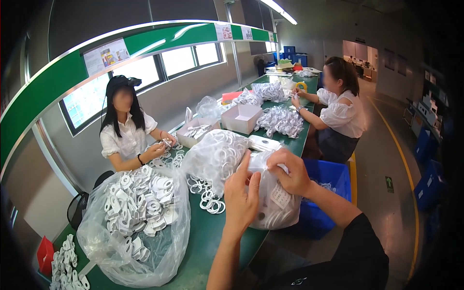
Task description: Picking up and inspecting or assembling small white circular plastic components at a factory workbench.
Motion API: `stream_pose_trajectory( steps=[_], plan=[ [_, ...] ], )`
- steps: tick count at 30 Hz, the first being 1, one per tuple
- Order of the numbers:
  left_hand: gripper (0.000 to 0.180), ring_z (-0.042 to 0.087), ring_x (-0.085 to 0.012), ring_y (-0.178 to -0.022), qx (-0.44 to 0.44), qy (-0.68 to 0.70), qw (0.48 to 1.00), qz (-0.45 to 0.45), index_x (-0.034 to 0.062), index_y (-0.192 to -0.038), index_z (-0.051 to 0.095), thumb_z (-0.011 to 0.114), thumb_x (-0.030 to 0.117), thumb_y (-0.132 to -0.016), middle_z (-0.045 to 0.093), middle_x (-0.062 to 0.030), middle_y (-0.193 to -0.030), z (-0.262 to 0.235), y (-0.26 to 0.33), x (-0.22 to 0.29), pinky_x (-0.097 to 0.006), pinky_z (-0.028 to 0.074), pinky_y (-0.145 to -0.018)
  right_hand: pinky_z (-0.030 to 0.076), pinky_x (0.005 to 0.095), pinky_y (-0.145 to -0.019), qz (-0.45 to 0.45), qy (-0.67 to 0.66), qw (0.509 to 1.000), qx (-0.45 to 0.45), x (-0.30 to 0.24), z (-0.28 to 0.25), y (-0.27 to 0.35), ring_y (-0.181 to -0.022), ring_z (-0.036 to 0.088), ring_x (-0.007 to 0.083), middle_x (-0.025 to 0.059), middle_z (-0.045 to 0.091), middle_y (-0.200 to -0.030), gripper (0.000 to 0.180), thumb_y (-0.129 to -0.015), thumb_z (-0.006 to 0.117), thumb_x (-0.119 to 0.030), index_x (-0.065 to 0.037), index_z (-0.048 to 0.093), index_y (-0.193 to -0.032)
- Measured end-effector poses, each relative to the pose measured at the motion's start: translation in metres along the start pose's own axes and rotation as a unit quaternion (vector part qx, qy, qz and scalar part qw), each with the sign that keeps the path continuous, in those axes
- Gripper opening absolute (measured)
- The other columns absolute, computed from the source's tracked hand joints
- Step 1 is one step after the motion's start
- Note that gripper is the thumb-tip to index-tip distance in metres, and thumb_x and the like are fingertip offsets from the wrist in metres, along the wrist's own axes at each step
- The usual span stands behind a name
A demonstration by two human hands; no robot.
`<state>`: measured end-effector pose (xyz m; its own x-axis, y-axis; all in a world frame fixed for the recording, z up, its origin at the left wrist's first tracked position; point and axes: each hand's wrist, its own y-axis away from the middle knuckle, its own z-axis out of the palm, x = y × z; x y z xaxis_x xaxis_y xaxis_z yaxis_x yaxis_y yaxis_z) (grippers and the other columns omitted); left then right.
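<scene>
In front of me at the table's edge is a clear plastic bag (275, 215) full of white parts, with a small printed label on its side. My right hand (292, 174) pinches the gathered top of this bag between thumb and fingers. Beside the bag's left side is my left hand (241, 195), index finger stretched up and thumb apart, with nothing visibly held. Just beyond it rests another clear bag (217, 150) filled with white rings. Loose white rings (211, 202) lie on the green table next to my left wrist.
A large open bag of white plastic parts (140, 198) covers the near left of the green table (203, 261). A blue crate (333, 174) stands right of the table. Two people (128, 130) (340, 111) work along it, near white bins (240, 118) and a pile of parts (280, 121).
</scene>
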<state>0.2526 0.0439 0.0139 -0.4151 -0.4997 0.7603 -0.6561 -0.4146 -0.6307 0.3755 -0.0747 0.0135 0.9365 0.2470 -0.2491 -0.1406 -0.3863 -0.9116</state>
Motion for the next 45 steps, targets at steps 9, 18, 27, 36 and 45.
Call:
stream_pose_trajectory(
  steps=[9, 18, 27, 36, 45],
  plan=[
    [0.005, 0.053, -0.0270, -0.090, 0.019, -0.128, 0.976, 0.173, 0.0049, -0.082, 0.061, 0.064, 0.009, -0.080, 0.060, -0.0077, -0.084, 0.003, -0.003, -0.014, -0.038, 0.037, -0.085, 0.046, 0.0359, -0.074, -0.116, 0.127, 0.985, 0.021, -0.005, 0.001, 0.002, -0.083, 0.056, 0.0273, 0.0080, 0.060, -0.084, 0.015, -0.077, 0.067, 0.000, -0.005, 0.056, -0.086],
    [0.008, 0.055, -0.0257, -0.087, 0.080, -0.200, 0.959, 0.183, 0.0061, -0.077, 0.059, 0.066, 0.005, -0.074, 0.062, -0.0062, -0.082, 0.005, 0.002, -0.013, -0.037, 0.035, -0.086, 0.043, 0.0321, -0.073, 0.117, 0.003, 0.992, -0.055, -0.016, -0.015, 0.002, -0.081, 0.056, 0.0226, 0.0082, 0.059, -0.083, 0.007, -0.081, 0.062, -0.008, -0.003, 0.058, -0.082],
    [0.010, 0.056, -0.0219, -0.086, 0.077, -0.215, 0.951, 0.208, 0.0075, -0.077, 0.062, 0.070, 0.007, -0.070, 0.063, -0.0031, -0.081, 0.005, 0.004, -0.015, -0.038, 0.034, -0.092, 0.044, 0.0198, -0.060, 0.368, -0.046, 0.909, -0.189, -0.026, -0.020, -0.019, -0.068, 0.053, 0.0021, -0.0015, 0.063, -0.074, 0.016, -0.082, 0.066, -0.012, 0.003, 0.068, -0.084],
    [0.012, 0.056, -0.0214, -0.083, 0.078, -0.191, 0.962, 0.179, 0.0070, -0.077, 0.064, 0.072, 0.007, -0.068, 0.063, -0.0035, -0.079, 0.006, 0.006, -0.013, -0.038, 0.034, -0.092, 0.047, 0.0205, -0.062, 0.367, -0.081, 0.920, -0.108, -0.032, -0.015, -0.012, -0.068, 0.057, 0.0035, 0.0009, 0.066, -0.072, 0.013, -0.079, 0.067, -0.008, 0.004, 0.069, -0.085],
    [0.013, 0.059, -0.0205, -0.082, 0.046, -0.214, 0.954, 0.205, 0.0074, -0.086, 0.066, 0.067, 0.004, -0.073, 0.063, -0.0050, -0.077, -0.001, 0.005, -0.007, -0.041, 0.033, -0.099, 0.051, 0.0278, -0.061, 0.197, 0.056, 0.977, -0.066, -0.042, -0.009, -0.009, -0.065, 0.065, 0.0175, 0.0097, 0.066, -0.071, 0.010, -0.072, 0.069, -0.010, -0.001, 0.068, -0.077]
  ],
)
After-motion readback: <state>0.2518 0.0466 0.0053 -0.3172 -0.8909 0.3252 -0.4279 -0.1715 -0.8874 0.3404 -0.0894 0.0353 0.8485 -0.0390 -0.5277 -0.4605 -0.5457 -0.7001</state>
